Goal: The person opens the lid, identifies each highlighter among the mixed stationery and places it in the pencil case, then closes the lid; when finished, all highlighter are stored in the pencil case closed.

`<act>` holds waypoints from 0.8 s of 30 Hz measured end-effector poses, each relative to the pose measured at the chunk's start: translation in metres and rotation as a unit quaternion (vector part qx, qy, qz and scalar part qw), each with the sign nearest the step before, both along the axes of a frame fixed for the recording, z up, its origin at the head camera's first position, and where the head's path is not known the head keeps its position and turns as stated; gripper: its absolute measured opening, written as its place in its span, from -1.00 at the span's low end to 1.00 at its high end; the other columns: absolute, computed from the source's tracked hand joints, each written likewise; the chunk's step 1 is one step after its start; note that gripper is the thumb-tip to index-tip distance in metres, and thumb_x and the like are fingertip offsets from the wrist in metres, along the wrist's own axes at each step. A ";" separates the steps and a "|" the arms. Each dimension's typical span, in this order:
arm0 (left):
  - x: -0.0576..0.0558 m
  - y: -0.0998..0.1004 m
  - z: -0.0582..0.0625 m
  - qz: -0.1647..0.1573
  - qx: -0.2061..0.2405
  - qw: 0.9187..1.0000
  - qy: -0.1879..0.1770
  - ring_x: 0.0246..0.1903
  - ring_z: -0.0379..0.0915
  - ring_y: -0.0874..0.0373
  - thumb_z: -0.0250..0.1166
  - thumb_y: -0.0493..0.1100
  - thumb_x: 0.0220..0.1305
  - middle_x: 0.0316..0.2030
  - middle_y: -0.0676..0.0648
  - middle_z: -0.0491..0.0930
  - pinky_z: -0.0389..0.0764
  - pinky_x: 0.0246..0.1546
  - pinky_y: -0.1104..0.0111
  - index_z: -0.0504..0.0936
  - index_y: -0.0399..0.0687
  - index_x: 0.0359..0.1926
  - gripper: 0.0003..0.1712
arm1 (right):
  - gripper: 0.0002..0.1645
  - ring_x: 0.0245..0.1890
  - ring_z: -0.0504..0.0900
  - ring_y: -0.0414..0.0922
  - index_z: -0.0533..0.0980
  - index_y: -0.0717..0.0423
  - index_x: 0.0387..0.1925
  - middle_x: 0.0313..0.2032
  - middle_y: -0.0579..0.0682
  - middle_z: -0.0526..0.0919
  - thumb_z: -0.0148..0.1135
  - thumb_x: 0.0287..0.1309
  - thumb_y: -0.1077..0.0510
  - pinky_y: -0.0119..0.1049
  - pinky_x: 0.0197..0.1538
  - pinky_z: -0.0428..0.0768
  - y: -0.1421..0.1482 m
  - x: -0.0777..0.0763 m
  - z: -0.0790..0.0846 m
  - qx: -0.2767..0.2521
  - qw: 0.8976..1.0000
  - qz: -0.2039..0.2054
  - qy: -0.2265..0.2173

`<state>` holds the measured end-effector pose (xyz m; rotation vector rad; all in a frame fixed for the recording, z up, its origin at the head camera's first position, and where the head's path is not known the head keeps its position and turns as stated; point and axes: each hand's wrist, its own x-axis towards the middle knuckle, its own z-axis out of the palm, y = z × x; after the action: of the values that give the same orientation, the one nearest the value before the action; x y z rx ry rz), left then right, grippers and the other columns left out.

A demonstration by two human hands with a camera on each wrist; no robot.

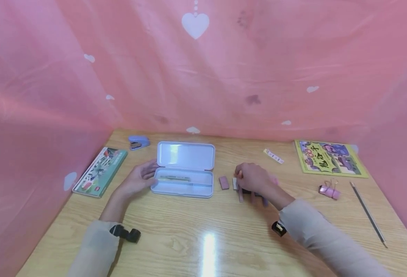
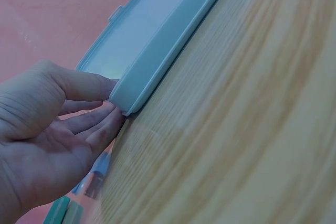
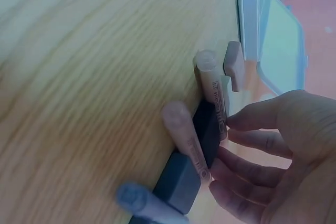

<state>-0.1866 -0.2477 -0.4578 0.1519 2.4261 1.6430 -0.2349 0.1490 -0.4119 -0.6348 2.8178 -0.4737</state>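
At the left end of the open pale-blue pencil case (image 1: pixel 203 195), my left hand (image 1: pixel 141 177) holds the corner, thumb at the rim and fingers against the outside in the left wrist view. A slim pale item (image 1: pixel 174 178) lies in the case's rear compartment. My right hand (image 1: pixel 253 177) pinches a pink highlighter (image 3: pixel 211 85) between thumb and fingers over a black block-like object (image 3: pixel 181 182). Another pink highlighter (image 3: pixel 182 135) and a bluish-purple one (image 3: pixel 147 202) lie across that object. Left of the right hand are a white block (image 1: pixel 235 184) and a pinkish eraser (image 1: pixel 223 182).
Behind the left hand sit a blue stapler (image 1: pixel 139 142) and a green-covered book (image 1: pixel 101 172). Toward the right are a small printed strip (image 1: pixel 273 156), a yellow book (image 1: pixel 331 158), a pink binder clip (image 1: pixel 329 191) and a pencil (image 1: pixel 367 214). Pink curtains (image 1: pixel 224 77) enclose the table.
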 end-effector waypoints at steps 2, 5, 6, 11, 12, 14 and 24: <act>0.000 0.000 0.000 0.001 0.001 1.000 -0.001 0.29 0.24 -0.05 0.23 -0.36 0.18 0.30 -0.15 0.31 0.32 0.30 0.17 0.07 0.00 0.44 -0.14 | -0.72 -0.49 0.52 -0.11 0.63 0.11 -0.24 -0.35 0.01 0.67 0.21 -0.08 0.25 -0.34 -0.55 0.45 -0.001 -0.003 0.000 -0.006 1.000 -0.014 -0.012; -0.001 0.000 0.000 -0.001 0.003 1.000 -0.002 0.29 0.24 -0.05 0.22 -0.37 0.17 0.30 -0.16 0.31 0.32 0.30 0.17 0.06 0.00 0.45 -0.14 | -0.70 -0.49 0.51 -0.07 0.64 0.12 -0.26 -0.36 0.04 0.66 0.21 -0.15 0.28 -0.30 -0.50 0.47 -0.003 -0.006 0.001 -0.013 0.999 -0.028 -0.016; -0.001 -0.001 0.000 -0.001 0.002 1.000 -0.003 0.29 0.24 -0.04 0.22 -0.36 0.18 0.30 -0.15 0.31 0.32 0.30 0.18 0.06 0.00 0.45 -0.14 | -0.71 -0.47 0.50 -0.05 0.64 0.12 -0.27 -0.35 0.05 0.66 0.21 -0.15 0.28 -0.29 -0.48 0.47 -0.003 -0.006 0.001 -0.014 0.999 -0.032 -0.013; -0.001 -0.001 0.001 0.001 -0.001 1.000 -0.002 0.29 0.25 -0.04 0.23 -0.35 0.18 0.29 -0.15 0.32 0.33 0.30 0.18 0.07 0.00 0.44 -0.14 | -0.73 -0.50 0.48 -0.03 0.64 0.13 -0.29 -0.33 0.12 0.64 0.16 -0.11 0.26 -0.27 -0.50 0.46 -0.006 -0.010 -0.002 -0.020 0.998 -0.060 -0.002; -0.001 -0.001 0.001 0.000 0.001 1.000 -0.001 0.28 0.25 -0.05 0.24 -0.36 0.17 0.29 -0.16 0.32 0.33 0.30 0.17 0.07 -0.01 0.44 -0.14 | -0.73 -0.51 0.47 -0.04 0.64 0.14 -0.29 -0.32 0.13 0.64 0.15 -0.10 0.26 -0.29 -0.52 0.44 -0.007 -0.011 -0.003 -0.022 0.998 -0.065 0.001; 0.000 -0.001 0.002 -0.002 0.004 1.000 0.002 0.28 0.25 -0.08 0.23 -0.37 0.17 0.29 -0.19 0.32 0.33 0.30 0.15 0.07 -0.03 0.44 -0.14 | -0.71 -0.56 0.44 -0.06 0.64 0.16 -0.28 -0.31 0.16 0.63 0.13 -0.11 0.29 -0.34 -0.57 0.41 -0.008 -0.012 -0.005 -0.030 0.997 -0.074 -0.002; 0.000 -0.002 0.001 -0.012 0.013 1.000 0.006 0.29 0.23 -0.10 0.24 -0.36 0.19 0.29 -0.21 0.31 0.30 0.31 0.11 0.06 -0.05 0.44 -0.15 | -0.77 -0.63 0.47 -0.16 0.64 0.26 -0.31 -0.52 0.06 0.61 0.23 -0.08 0.27 -0.39 -0.61 0.45 -0.006 -0.013 0.005 -0.109 0.992 -0.068 0.014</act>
<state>-0.1866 -0.2502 -0.4568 0.1951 2.4038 1.6682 -0.2478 0.1427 -0.4073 -0.4930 2.8724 -0.8114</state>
